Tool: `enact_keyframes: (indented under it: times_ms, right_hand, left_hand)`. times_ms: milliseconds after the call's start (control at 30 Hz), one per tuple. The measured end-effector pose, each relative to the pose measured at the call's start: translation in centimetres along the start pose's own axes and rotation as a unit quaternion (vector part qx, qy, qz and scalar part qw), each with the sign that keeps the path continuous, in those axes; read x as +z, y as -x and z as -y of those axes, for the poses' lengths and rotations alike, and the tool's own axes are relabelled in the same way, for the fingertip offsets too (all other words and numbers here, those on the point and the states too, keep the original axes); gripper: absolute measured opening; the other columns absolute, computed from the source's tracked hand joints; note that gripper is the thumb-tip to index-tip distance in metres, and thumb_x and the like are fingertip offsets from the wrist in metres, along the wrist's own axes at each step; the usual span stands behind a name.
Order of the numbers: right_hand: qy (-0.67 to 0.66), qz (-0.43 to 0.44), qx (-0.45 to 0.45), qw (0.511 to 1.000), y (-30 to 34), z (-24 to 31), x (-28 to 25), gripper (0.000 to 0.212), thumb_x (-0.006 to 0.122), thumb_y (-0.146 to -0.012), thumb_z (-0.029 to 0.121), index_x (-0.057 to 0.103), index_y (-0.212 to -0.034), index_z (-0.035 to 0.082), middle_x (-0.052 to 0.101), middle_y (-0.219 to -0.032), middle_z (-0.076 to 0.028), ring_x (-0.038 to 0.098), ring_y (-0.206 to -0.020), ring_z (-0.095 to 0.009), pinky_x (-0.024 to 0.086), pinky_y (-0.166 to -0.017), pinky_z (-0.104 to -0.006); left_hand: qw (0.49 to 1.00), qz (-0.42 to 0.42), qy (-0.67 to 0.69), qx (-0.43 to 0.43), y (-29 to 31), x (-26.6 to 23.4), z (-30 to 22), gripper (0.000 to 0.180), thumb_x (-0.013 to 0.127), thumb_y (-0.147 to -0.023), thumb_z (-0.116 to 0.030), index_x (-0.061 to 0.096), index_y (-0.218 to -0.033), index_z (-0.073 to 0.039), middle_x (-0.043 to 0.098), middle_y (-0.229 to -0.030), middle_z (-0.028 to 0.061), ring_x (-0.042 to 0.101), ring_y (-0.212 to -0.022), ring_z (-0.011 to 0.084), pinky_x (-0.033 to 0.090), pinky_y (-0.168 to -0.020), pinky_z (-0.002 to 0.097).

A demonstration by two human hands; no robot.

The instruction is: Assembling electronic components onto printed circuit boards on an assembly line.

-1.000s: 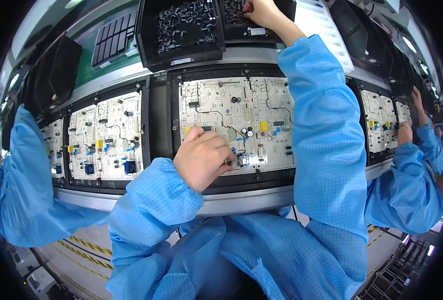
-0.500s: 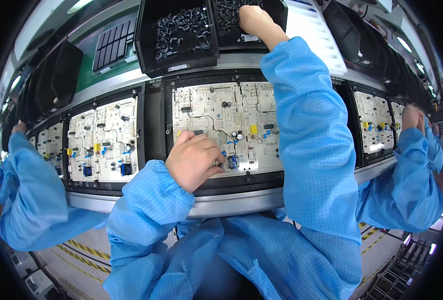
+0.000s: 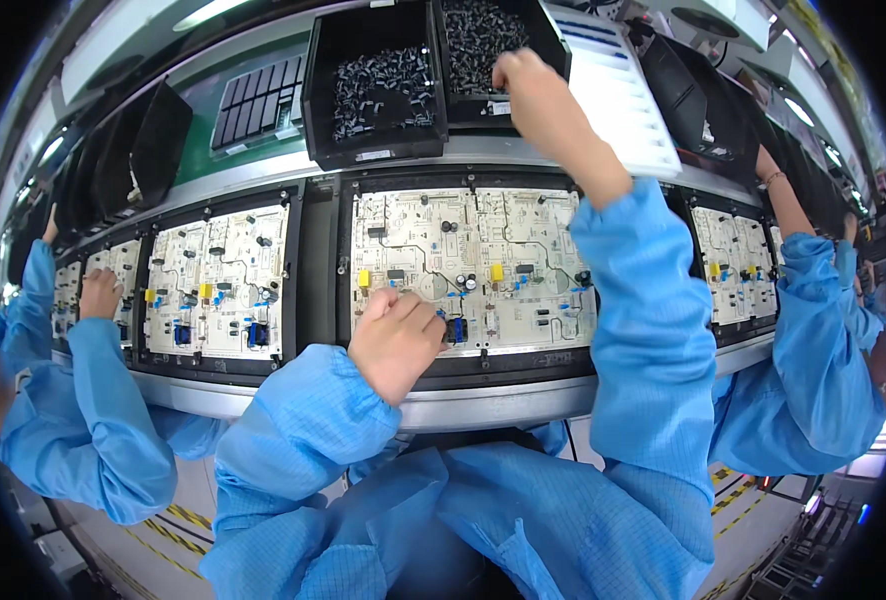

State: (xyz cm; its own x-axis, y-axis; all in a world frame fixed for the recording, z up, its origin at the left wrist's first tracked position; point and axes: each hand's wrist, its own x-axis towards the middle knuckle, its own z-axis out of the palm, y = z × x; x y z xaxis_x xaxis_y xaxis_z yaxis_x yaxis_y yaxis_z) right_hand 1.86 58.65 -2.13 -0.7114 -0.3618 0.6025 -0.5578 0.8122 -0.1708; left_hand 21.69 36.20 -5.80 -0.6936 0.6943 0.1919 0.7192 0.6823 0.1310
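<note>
A white circuit board (image 3: 508,255) with small yellow, blue and black parts lies in a black frame in front of me. My left hand (image 3: 395,338) rests on its lower left part, fingers curled against the board near a blue part; whether it pinches something is hidden. My right hand (image 3: 533,95) reaches up into the right black bin (image 3: 483,35) of small dark parts, fingers curled down at the bin's front edge. Whether it holds a part cannot be seen. Both my arms wear blue sleeves.
A second black bin (image 3: 378,85) of dark parts sits left of the first. Another board (image 3: 218,285) lies to the left, one more (image 3: 733,265) to the right. People in blue sleeves work at both sides (image 3: 98,295) (image 3: 813,260). A white sheet (image 3: 618,90) leans behind my right arm.
My right hand has come toward the front edge of the right bin. My left hand stays on the board's lower left. The view has shifted a little, and the neighbours' arms have moved.
</note>
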Motion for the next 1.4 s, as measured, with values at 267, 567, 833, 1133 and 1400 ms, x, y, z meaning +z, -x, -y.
enact_keyframes:
  times_ms: [267, 567, 833, 1133, 1400]
  right_hand:
    - [-0.161, 0.144, 0.086, 0.973, 9.1, 2.0, -5.6, 0.012, 0.053, -0.081, -0.002, 0.05, -0.093, -0.002, 0.056, -0.084, -0.015, 0.057, -0.078, -0.029, 0.045, -0.069, -0.0341]
    - [-0.211, 0.201, 0.106, 0.951, 11.3, -0.3, -5.6, 0.012, 0.05, -0.08, -0.003, 0.051, -0.092, -0.003, 0.059, -0.086, -0.017, 0.058, -0.08, -0.031, 0.046, -0.071, -0.0347]
    - [-0.211, 0.202, 0.085, 0.953, 11.9, -0.4, -5.4, 0.013, 0.05, -0.077, -0.005, 0.051, -0.089, -0.003, 0.058, -0.081, -0.018, 0.058, -0.078, -0.033, 0.046, -0.069, -0.0354]
    - [-0.164, 0.214, 0.059, 0.961, 12.1, 0.1, -4.9, 0.008, 0.05, -0.079, 0.0, 0.052, -0.086, -0.001, 0.06, -0.08, -0.018, 0.058, -0.081, -0.035, 0.046, -0.07, -0.0396]
    - [-0.168, 0.215, 0.076, 0.959, 11.9, -0.9, -4.7, 0.011, 0.056, -0.078, 0.0, 0.053, -0.088, -0.002, 0.061, -0.079, -0.017, 0.061, -0.078, -0.032, 0.048, -0.068, -0.0362]
  left_hand:
    - [0.997, -0.072, -0.036, -0.002, 0.9, 0.8, -0.6, 0.017, 0.067, -0.069, -0.018, 0.06, -0.083, -0.012, 0.057, -0.083, -0.0012, 0.054, -0.085, 0.0158, 0.036, -0.082, 0.0336]
    - [0.997, -0.044, 0.06, -0.024, -2.9, -3.3, 2.3, 0.028, 0.072, -0.069, -0.022, 0.062, -0.093, -0.011, 0.059, -0.081, 0.0024, 0.056, -0.077, 0.0197, 0.039, -0.075, 0.0322]
    - [0.889, -0.224, 0.326, -0.228, -15.9, -0.7, 15.9, 0.023, 0.064, -0.08, -0.018, 0.063, -0.098, -0.004, 0.064, -0.082, 0.0103, 0.062, -0.076, 0.0169, 0.049, -0.07, 0.0275]
    - [0.967, 0.0, 0.044, -0.251, -22.0, 3.6, 18.5, 0.027, 0.069, -0.071, -0.025, 0.069, -0.09, -0.007, 0.064, -0.096, 0.0192, 0.061, -0.092, 0.0329, 0.046, -0.086, 0.0381]
    - [0.963, -0.031, 0.046, -0.265, -22.3, 2.6, 16.6, 0.027, 0.059, -0.077, -0.019, 0.058, -0.095, 0.0, 0.061, -0.093, 0.0234, 0.056, -0.096, 0.0399, 0.045, -0.083, 0.0444]
